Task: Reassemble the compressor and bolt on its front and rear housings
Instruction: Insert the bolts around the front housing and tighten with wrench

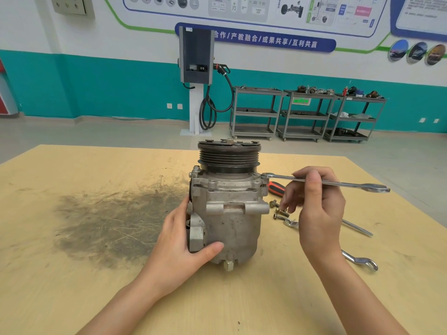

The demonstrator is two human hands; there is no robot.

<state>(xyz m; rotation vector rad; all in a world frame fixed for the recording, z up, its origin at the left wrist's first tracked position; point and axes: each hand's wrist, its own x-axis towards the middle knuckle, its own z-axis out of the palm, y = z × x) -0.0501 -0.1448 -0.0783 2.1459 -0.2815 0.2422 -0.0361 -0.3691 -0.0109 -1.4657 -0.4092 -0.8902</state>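
The grey metal compressor [232, 218] stands upright on the wooden table [96, 274], its black grooved pulley [229, 157] on top. My left hand [183, 247] grips its lower left side, thumb across the front. My right hand [314, 209] holds a long silver wrench [338, 183] by the shaft. The wrench lies level, its ring end on a bolt at the upper right corner of the front housing [264, 175]. Loose bolts [279, 211] lie on the table just right of the compressor, behind my right fingers.
A red-and-black screwdriver handle [275, 188] lies behind the wrench. Another wrench [360, 261] and a thin metal rod [358, 228] lie to the right. A dark grease stain [108, 223] covers the table's left. Shelving carts [304, 114] and a charging post [196, 76] stand far behind.
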